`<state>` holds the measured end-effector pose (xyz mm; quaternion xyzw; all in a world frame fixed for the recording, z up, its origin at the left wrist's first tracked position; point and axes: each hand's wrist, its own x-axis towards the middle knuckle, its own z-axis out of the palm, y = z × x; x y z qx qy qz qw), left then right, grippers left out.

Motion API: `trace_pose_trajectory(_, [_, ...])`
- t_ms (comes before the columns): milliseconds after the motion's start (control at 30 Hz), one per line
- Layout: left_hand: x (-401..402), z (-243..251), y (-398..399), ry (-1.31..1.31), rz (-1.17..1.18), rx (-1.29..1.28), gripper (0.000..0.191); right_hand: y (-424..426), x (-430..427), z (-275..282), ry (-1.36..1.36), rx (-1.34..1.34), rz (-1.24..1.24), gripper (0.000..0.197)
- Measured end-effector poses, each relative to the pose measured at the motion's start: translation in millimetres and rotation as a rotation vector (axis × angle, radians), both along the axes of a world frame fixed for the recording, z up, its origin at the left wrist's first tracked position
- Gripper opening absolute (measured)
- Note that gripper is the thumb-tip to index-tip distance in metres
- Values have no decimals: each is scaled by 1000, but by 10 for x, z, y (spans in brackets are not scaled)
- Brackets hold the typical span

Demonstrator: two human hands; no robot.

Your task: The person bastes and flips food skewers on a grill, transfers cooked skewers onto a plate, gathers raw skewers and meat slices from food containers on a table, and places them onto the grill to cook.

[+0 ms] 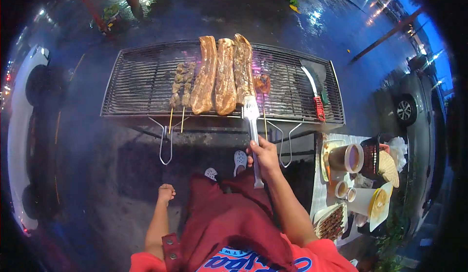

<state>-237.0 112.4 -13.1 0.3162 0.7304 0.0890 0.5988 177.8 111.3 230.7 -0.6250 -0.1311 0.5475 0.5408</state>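
My right hand [264, 155] is closed around metal tongs [251, 120], whose head lies at the near end of the rightmost of three long meat slabs [226, 76] on a barbecue grill [142, 78]. Whether the tongs grip that slab I cannot tell. My left hand [166, 193] is curled with nothing visible in it, below and left of the grill. Two meat skewers [176, 85] lie left of the slabs. A browned piece on a stick [262, 84] lies just right of them. At the grill's right end rests a knife with a red handle [319, 109].
A side table [315, 195] at right holds a large tub of sauce [351, 158], smaller cups, a white container [362, 200], a black basket [370, 155], a woven fan [388, 169] and a tray of skewered meat [331, 222]. Two wire handles [166, 151] jut from the grill's front.
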Motion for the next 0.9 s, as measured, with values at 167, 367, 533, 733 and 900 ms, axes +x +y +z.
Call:
trace_pose_trajectory(167, [108,122,-58,-19,99,-20,13,-314,-132,62,-66,-42,37,16])
trace_pose_trajectory(367, [174,-70,-340,-28,-34,-80,14,-330,-57,68,-97,-63,186,26])
trace_pose_trajectory(533, [447,7,-339,-38,117,6,18,-563,376,754,-607,-149,516,43])
trace_pose_trajectory(733, [826,111,-355,21,89,17,19,1066,1164,765,-1318,98,472,30])
trace_pose_trajectory(900, [1230,299,-448,2,276,6,15,1990,1548,461,-1601,118,648,19])
